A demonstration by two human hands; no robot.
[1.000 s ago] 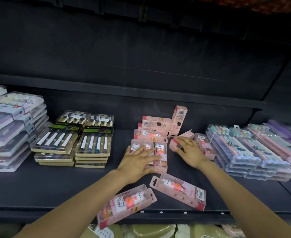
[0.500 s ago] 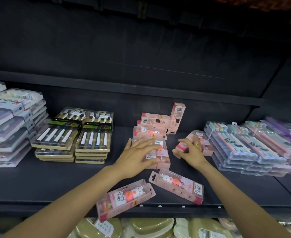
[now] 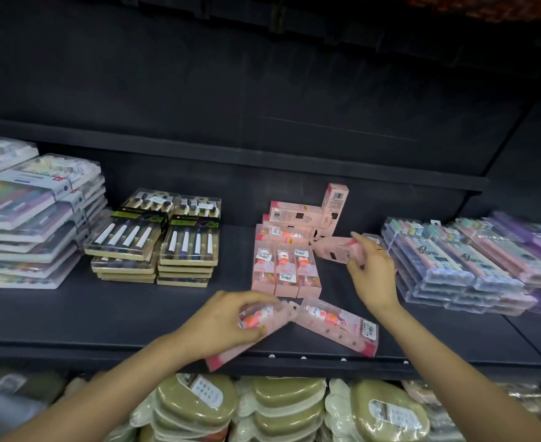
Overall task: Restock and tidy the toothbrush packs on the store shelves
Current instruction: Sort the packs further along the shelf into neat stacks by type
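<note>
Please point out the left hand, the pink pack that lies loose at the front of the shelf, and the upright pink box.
left hand (image 3: 222, 320), head view, back of hand
loose pink pack (image 3: 342, 325), head view, clear front
upright pink box (image 3: 335, 204), head view, barcode side

A dark shelf (image 3: 71, 314) is carrying several groups of toothbrush packs: a tall pastel stack (image 3: 29, 218) is sitting at its left end, with two black-and-gold stacks (image 3: 157, 244) just beside it. Pink packs (image 3: 285, 269) are lying side by side at the middle, pink boxes (image 3: 297, 215) are piling up behind them, and one loose pink pack (image 3: 339, 323) is lying slantwise near the front edge. Purple stacks (image 3: 460, 266) are filling the right end.
</note>
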